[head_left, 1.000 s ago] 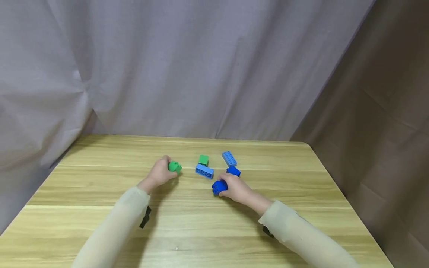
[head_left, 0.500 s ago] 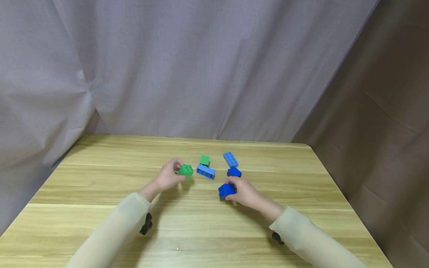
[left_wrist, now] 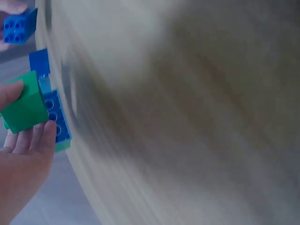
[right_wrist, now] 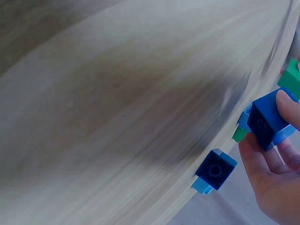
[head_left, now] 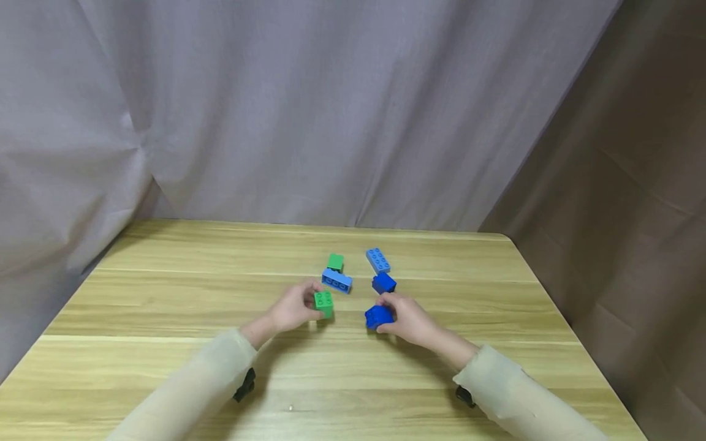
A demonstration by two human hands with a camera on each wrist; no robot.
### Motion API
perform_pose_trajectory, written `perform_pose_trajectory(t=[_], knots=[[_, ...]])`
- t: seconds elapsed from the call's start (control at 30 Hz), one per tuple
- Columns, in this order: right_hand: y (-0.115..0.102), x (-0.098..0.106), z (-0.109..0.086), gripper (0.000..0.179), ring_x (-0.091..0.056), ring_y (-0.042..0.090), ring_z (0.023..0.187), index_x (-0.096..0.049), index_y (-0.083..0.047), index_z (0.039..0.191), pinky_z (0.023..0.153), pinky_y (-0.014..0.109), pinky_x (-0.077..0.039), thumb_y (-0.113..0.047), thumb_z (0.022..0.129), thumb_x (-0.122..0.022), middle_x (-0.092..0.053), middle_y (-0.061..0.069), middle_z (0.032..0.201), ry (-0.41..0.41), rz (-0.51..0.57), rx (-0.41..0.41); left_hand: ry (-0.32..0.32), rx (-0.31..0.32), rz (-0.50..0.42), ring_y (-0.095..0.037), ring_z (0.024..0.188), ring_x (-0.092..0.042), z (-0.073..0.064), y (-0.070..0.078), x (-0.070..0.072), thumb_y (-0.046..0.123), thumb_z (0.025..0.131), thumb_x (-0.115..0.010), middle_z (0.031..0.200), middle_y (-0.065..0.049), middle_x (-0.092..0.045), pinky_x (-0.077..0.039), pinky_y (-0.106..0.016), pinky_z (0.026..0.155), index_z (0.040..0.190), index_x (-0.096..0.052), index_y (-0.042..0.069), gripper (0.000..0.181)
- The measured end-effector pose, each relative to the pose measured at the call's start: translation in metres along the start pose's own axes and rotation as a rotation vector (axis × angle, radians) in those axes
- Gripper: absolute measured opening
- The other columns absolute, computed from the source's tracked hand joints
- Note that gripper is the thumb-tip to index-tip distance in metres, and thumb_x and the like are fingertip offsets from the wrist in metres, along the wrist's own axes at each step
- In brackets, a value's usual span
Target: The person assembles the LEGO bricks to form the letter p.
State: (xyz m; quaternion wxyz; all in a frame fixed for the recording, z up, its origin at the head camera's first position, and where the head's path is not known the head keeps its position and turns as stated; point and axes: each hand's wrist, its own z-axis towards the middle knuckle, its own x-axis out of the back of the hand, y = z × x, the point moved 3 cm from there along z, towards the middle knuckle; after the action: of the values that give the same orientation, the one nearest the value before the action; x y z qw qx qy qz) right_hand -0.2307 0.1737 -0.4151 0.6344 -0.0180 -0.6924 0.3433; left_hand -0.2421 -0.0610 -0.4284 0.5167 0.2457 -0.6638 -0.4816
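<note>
My left hand grips a green building brick between thumb and fingers, its studs facing up. In the left wrist view that green brick shows a smooth side, with the thumb on one face and fingers beneath. Opposite it, my right hand pinches a dark blue brick whose studs point left toward the green one. The right wrist view shows the hollow underside of this blue brick. A gap of bare wood separates the two held bricks.
Beyond the hands lie a light blue brick on its side, a green brick touching it, a second dark blue brick and a light blue brick with studs up. A grey curtain hangs behind the wooden table.
My left hand has carried the green brick right and nearer, turning its studs upward. My right hand has shifted slightly right with the dark blue brick. The loose bricks have stayed put.
</note>
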Motion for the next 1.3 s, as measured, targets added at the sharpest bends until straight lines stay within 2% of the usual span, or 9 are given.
perform_pose_trajectory(t=[0.2,0.4,0.6,0.73,0.87,0.97,1.1,1.3], knots=[[0.000,0.000,-0.001,0.033,-0.062,0.026,0.100,-0.059,-0.007,0.098,0.089,0.044,-0.053,-0.012,0.073,-0.079,-0.065,0.012,0.102,-0.006,0.006,0.006,-0.028,-0.017,0.016,-0.023,0.093,-0.062,-0.003,-0.003,-0.013,-0.007,0.073,-0.071,0.099,-0.012,-0.064,-0.055,-0.033,0.087,0.108,-0.054,-0.003,0.039],[-0.002,0.000,-0.001,0.033,-0.062,0.026,0.099,-0.059,-0.007,0.098,0.088,0.042,-0.054,-0.012,0.073,-0.080,-0.065,0.011,0.103,-0.004,-0.002,0.018,-0.070,-0.026,0.030,-0.016,0.086,-0.060,-0.006,-0.006,-0.022,-0.008,0.071,-0.071,0.093,-0.008,-0.064,-0.054,-0.033,0.084,0.100,-0.055,-0.001,0.034],[-0.003,0.000,-0.001,0.032,-0.062,0.026,0.100,-0.059,-0.008,0.098,0.088,0.043,-0.054,-0.012,0.073,-0.079,-0.065,0.012,0.104,-0.021,0.007,0.002,-0.058,-0.037,0.037,-0.015,0.084,-0.058,-0.007,-0.008,-0.025,-0.009,0.070,-0.071,0.092,-0.007,-0.063,-0.054,-0.030,0.080,0.099,-0.056,0.001,0.034],[-0.004,0.000,-0.001,0.032,-0.063,0.026,0.099,-0.058,-0.009,0.098,0.087,0.042,-0.054,-0.011,0.074,-0.079,-0.065,0.011,0.102,-0.020,0.011,-0.002,-0.042,-0.047,0.093,-0.016,0.087,-0.058,-0.006,-0.009,-0.026,-0.008,0.069,-0.073,0.093,-0.005,-0.063,-0.053,-0.031,0.081,0.098,-0.056,0.003,0.035],[-0.005,0.001,-0.001,0.032,-0.063,0.026,0.097,-0.056,-0.008,0.098,0.084,0.041,-0.056,-0.008,0.074,-0.077,-0.065,0.013,0.102,-0.019,0.032,-0.008,-0.051,-0.111,0.185,-0.016,0.087,-0.057,-0.008,-0.008,-0.026,-0.004,0.068,-0.076,0.096,-0.005,-0.063,-0.052,-0.032,0.080,0.103,-0.056,0.003,0.041],[-0.006,0.002,0.000,0.033,-0.064,0.027,0.097,-0.054,-0.007,0.101,0.082,0.040,-0.056,-0.007,0.076,-0.075,-0.066,0.016,0.104,-0.022,0.068,-0.022,-0.059,-0.145,0.229,-0.020,0.093,-0.059,-0.010,-0.007,-0.025,0.003,0.068,-0.079,0.104,-0.009,-0.064,-0.052,-0.037,0.087,0.110,-0.055,0.001,0.048],[-0.009,0.004,0.002,0.033,-0.064,0.028,0.099,-0.053,-0.006,0.107,0.084,0.040,-0.056,-0.009,0.080,-0.072,-0.066,0.016,0.106,-0.020,0.134,-0.061,-0.047,-0.113,0.203,-0.026,0.105,-0.058,-0.012,-0.006,-0.023,0.012,0.070,-0.080,0.112,-0.011,-0.063,-0.047,-0.044,0.099,0.115,-0.055,0.000,0.053],[-0.019,0.009,0.008,0.033,-0.061,0.027,0.100,-0.056,-0.007,0.108,0.088,0.042,-0.053,-0.016,0.081,-0.073,-0.065,0.013,0.105,0.034,0.209,-0.062,-0.004,-0.100,0.170,-0.018,0.093,-0.061,-0.014,-0.006,-0.021,0.009,0.073,-0.077,0.095,-0.003,-0.067,-0.051,-0.040,0.090,0.100,-0.061,0.006,0.032]])
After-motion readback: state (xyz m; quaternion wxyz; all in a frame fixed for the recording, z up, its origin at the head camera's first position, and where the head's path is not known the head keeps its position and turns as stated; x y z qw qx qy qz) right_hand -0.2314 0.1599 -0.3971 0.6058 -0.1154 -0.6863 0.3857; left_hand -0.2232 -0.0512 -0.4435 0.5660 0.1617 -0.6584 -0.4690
